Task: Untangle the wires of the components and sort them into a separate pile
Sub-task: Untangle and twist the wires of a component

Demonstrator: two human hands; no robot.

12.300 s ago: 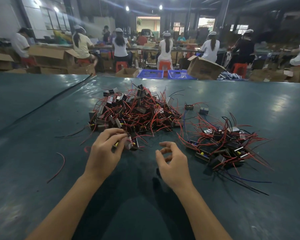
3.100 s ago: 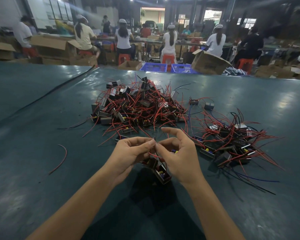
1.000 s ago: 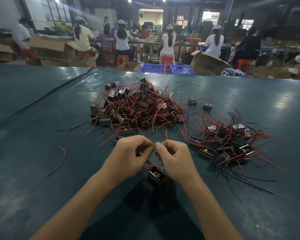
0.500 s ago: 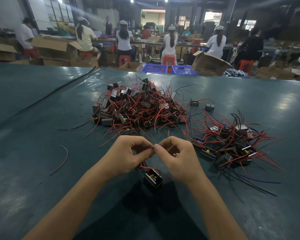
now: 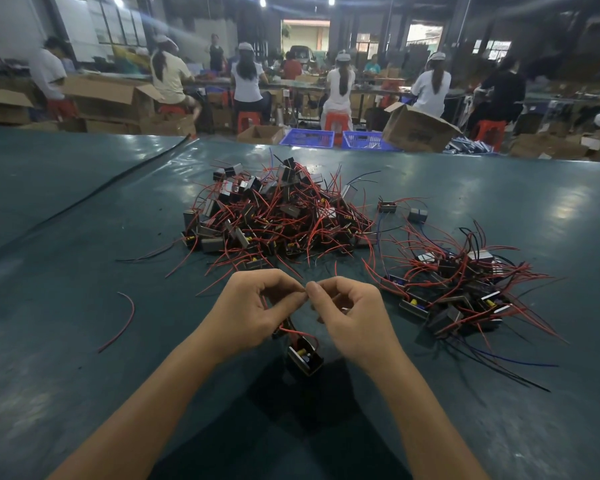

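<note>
Slack seems the aim: your left grip (image 5: 253, 306) and right grip (image 5: 354, 317) both pinch the red wire (image 5: 293, 330), its component (image 5: 303, 356) just below them; the sorted pile (image 5: 458, 289) lies right of your right grip.

Dim hall, lit by ceiling lamps (image 5: 263, 1) and a bright far doorway (image 5: 305, 32). Soft glare patches shine on the green table cover (image 5: 565, 202). A dark shadow (image 5: 291, 410) pools up front. Distant workers (image 5: 340, 84) blur; the edges bow.

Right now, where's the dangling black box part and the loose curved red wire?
Dangling black box part (image 5: 305, 356): head view, front face.
Loose curved red wire (image 5: 133, 308): head view, its bend.
</note>
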